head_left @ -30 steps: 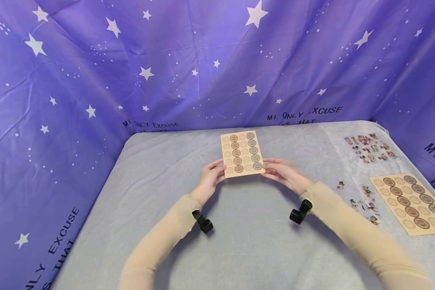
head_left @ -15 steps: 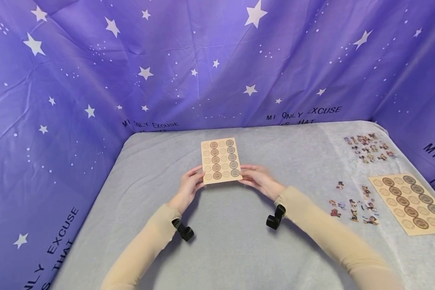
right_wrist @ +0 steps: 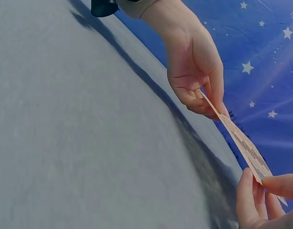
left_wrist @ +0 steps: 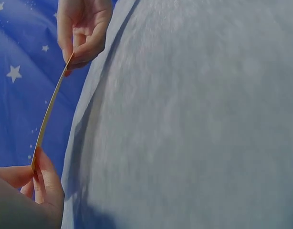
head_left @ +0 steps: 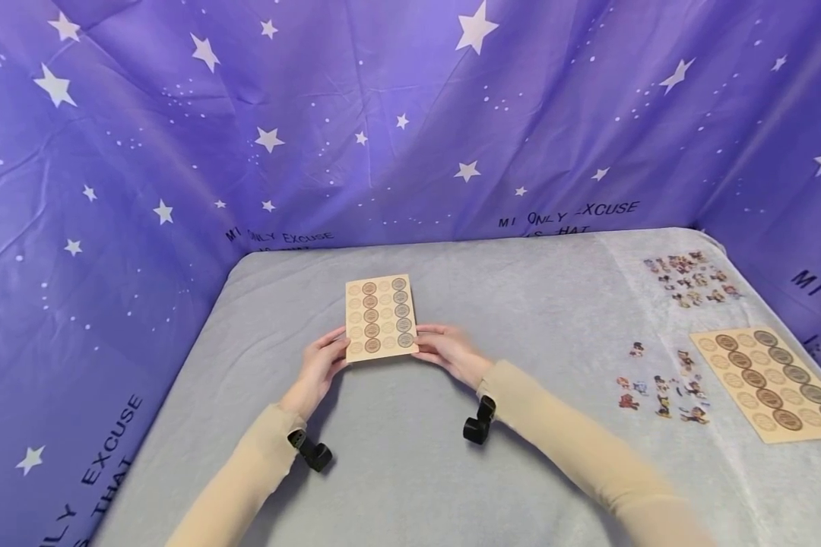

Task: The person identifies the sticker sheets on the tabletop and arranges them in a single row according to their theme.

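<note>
A tan sticker sheet (head_left: 386,305) printed with columns of round brown and grey seals is held up over the table, its printed face toward the head camera. My left hand (head_left: 321,366) pinches its lower left edge, thumb in front and fingers behind. At the lower right edge my right hand (head_left: 451,351) pinches it the same way. Seen nearly edge-on in the left wrist view, the sheet (left_wrist: 52,102) bows slightly between both hands. In the right wrist view the round seals (right_wrist: 246,148) show at a slant.
A second tan sheet of round seals (head_left: 769,384) lies on the grey cloth-covered table (head_left: 410,471) at the right. Left of it are several small cartoon figure stickers (head_left: 662,399), with a further cluster (head_left: 691,277) at the back right. A purple star-patterned curtain (head_left: 383,91) surrounds the table.
Both hands have carried the sheet to the left and slightly nearer, still gripping its two lower edges. More of the small figure stickers show now that the right arm has moved off them.
</note>
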The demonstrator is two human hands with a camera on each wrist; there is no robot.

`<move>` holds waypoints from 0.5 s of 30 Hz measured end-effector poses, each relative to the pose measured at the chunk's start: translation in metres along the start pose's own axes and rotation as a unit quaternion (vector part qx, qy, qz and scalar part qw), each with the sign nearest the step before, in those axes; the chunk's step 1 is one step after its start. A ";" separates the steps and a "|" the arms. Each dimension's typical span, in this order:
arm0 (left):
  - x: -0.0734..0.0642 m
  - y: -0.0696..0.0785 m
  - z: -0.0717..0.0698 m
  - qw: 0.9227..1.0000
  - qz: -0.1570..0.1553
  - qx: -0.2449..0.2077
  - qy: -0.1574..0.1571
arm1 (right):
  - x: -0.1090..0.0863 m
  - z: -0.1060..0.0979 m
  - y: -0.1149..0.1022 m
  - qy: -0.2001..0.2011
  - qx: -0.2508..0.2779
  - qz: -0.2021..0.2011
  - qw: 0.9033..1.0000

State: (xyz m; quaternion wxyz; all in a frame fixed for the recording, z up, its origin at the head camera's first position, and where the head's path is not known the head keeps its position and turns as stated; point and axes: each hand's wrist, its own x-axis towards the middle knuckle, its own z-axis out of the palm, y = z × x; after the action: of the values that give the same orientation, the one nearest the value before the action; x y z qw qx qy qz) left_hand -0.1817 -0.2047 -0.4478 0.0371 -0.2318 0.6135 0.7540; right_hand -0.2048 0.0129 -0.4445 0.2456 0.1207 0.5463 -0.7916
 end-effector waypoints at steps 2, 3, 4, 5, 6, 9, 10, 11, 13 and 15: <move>-0.001 0.001 -0.007 1.000 0.000 0.003 -0.002 | 0.001 0.006 0.004 0.002 0.002 -0.001 1.000; -0.001 0.002 -0.010 1.000 0.000 0.004 -0.003 | 0.001 0.009 0.006 0.001 0.001 -0.004 1.000; -0.001 0.002 -0.013 1.000 -0.002 0.003 -0.002 | 0.001 0.012 0.008 0.001 0.002 -0.005 1.000; -0.002 0.003 -0.017 1.000 -0.002 0.004 -0.004 | 0.002 0.015 0.009 0.002 0.004 -0.006 1.000; -0.002 0.004 -0.021 1.000 -0.003 0.005 -0.006 | 0.002 0.018 0.011 0.001 0.003 -0.009 1.000; -0.002 0.005 -0.031 1.000 -0.007 0.005 -0.010 | 0.002 0.028 0.016 -0.001 0.001 -0.015 1.000; -0.002 0.006 -0.035 1.000 -0.008 0.006 -0.010 | 0.003 0.031 0.018 -0.001 0.001 -0.016 1.000; -0.002 0.006 -0.038 1.000 -0.008 0.007 -0.009 | 0.003 0.034 0.019 -0.001 0.000 -0.018 1.000; -0.002 0.008 -0.043 1.000 -0.011 0.008 -0.007 | 0.004 0.040 0.023 0.000 -0.004 -0.023 1.000; -0.002 0.010 -0.048 1.000 -0.014 0.008 -0.005 | 0.006 0.045 0.026 0.004 -0.007 -0.024 1.000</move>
State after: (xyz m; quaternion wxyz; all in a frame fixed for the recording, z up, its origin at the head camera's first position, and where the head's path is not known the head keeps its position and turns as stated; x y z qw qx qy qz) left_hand -0.1690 -0.2521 -0.4448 0.0523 -0.2363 0.6162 0.7494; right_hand -0.1928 -0.0379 -0.4514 0.2251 0.1085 0.5556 -0.7930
